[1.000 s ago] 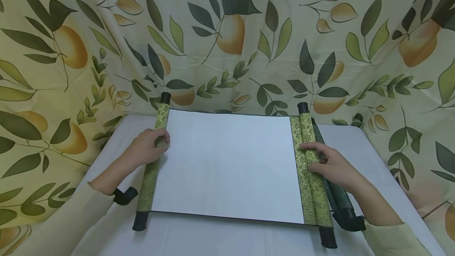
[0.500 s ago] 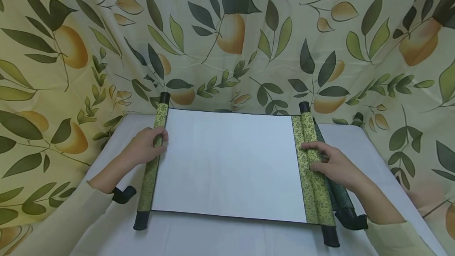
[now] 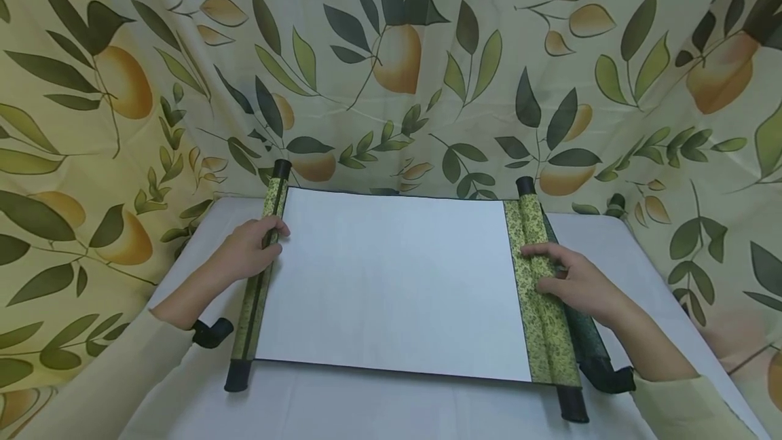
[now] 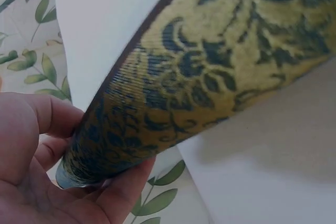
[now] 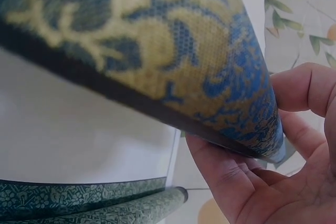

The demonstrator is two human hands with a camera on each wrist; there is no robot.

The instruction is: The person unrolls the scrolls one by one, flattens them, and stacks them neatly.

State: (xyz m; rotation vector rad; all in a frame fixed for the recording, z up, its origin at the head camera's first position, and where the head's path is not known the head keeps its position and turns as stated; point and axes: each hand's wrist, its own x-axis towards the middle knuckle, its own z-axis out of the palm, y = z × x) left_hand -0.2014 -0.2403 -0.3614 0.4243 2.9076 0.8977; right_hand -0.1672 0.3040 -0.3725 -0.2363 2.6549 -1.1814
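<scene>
A hanging scroll (image 3: 397, 284) lies partly unrolled, its white sheet showing between two rollers with yellow-green floral brocade and black end knobs. My left hand (image 3: 247, 250) grips the left roller (image 3: 250, 311), thumb and fingers round it. In the left wrist view, the fingers (image 4: 128, 187) curl about the brocade (image 4: 194, 72). The right roller (image 3: 552, 331) is held by my right hand (image 3: 577, 277), with a brocade strip unrolled beside it. The right wrist view shows the fingers (image 5: 226, 177) round that brocade roll (image 5: 173, 51). A dark green scroll (image 3: 586, 338) lies just right of it, partly hidden by the hand.
A white cloth covers the table (image 3: 366, 413) under the scrolls. Behind and at both sides hangs a curtain (image 3: 391, 121) printed with fruit and leaves. Black straps (image 3: 212, 333) are on both wrists.
The left roller has shifted slightly left and turned, so a dark edge line now runs along it. The right roller has moved slightly right, and a little more of the scroll shows.
</scene>
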